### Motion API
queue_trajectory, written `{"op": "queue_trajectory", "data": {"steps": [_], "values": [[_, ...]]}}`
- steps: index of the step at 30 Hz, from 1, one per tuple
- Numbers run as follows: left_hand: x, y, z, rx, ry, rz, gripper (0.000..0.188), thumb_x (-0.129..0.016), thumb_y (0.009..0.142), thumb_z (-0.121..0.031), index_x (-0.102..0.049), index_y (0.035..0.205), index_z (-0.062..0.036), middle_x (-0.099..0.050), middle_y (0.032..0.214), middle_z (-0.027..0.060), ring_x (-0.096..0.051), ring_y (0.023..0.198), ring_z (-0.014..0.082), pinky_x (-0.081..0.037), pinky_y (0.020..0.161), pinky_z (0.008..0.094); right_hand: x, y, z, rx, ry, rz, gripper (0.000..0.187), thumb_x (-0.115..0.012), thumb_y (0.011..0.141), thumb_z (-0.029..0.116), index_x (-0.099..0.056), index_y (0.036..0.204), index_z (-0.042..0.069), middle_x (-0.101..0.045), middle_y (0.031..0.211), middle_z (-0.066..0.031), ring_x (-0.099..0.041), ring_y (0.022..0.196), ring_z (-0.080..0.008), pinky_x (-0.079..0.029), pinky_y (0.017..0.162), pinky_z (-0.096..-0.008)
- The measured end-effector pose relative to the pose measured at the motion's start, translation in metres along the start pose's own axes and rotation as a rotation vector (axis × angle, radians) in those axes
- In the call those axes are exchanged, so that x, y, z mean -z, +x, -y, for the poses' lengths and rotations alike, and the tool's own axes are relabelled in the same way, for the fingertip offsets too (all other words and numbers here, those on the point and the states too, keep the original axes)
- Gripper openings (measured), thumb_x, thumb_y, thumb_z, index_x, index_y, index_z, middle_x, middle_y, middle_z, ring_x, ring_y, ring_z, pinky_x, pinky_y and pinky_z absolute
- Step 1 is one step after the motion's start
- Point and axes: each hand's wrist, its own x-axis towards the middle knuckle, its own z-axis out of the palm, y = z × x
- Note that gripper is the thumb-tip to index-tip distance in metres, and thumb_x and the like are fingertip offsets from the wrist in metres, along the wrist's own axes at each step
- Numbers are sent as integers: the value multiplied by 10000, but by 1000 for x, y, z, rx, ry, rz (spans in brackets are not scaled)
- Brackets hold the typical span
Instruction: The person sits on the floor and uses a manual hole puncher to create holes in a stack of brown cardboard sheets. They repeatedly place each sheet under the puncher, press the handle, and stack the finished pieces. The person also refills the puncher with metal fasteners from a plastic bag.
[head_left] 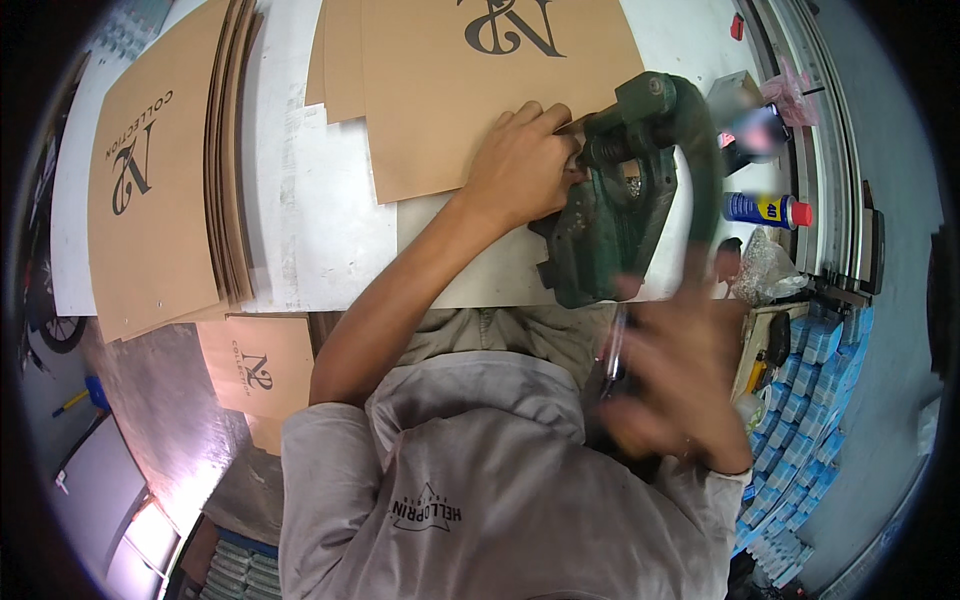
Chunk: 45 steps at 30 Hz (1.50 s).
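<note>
A dark green cast-metal hand press [592,235] stands at the near edge of the white table, its long curved arm blurred. At its left side, my left hand [525,160] has its fingers curled against the metal; what they hold, if anything, is hidden. Large brown cardboard sheets [425,120] with a black printed logo lie beneath and beyond that hand. My right hand [680,360] is below the press at the table edge, in front of my body, smeared by motion. Beside its fingers shows a shiny, dark, narrow object [614,350], too blurred to name.
Another stack of brown cardboard [160,170] overhangs the table's left front edge. To the right lie a blue-and-yellow spray can [765,210] with a red cap, clear plastic wrap [772,265] and a pink plastic bag [792,95]. Blue-wrapped packs [800,400] are piled on the right.
</note>
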Motion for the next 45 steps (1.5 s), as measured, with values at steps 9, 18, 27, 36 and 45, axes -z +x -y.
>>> {"op": "queue_trajectory", "data": {"steps": [9,18,27,36,45], "values": [[9,-4,15,-60,128,-2,247,-760,814,-138,-760,1043,-46,-645,1170,91,-599,1073,308,-490,925,435,58,37,-10,-245,756,-342,666,-545,1002,607,-604,1357,46,-604,1392,-258,-555,1343,-373,-384,1168,-492],[18,-36,25,-90,489,28,337,-668,942,-216,-722,1270,-154,-494,1528,135,-437,1420,352,-335,1165,554,-52,-123,-149,-799,-13,32,156,-694,974,77,-722,1097,-15,-669,932,-73,-634,777,-148,-515,725,-305],[57,-48,48,51,580,99,421,-651,991,-342,-643,1393,-218,-502,1510,244,-452,1402,483,-316,1183,607,-66,-72,-122,-676,-120,-44,153,-652,875,-26,-705,1019,-27,-654,902,-159,-673,779,-276,-523,724,-365],[48,-31,57,16,488,54,496,-628,924,-113,-637,1400,-252,-646,1355,227,-615,1233,455,-491,1067,471,-59,-53,-128,-653,135,-93,100,-637,917,-13,-654,1014,-28,-607,934,-116,-619,850,-241,-500,798,-360],[39,-19,56,-10,433,35,608,-598,859,-13,-635,1407,-273,-693,1282,170,-688,1075,334,-570,930,423,-98,-3,-159,-723,677,105,334,-721,949,181,-651,1196,-31,-684,1157,-83,-606,999,-108,-539,835,-302]]}}
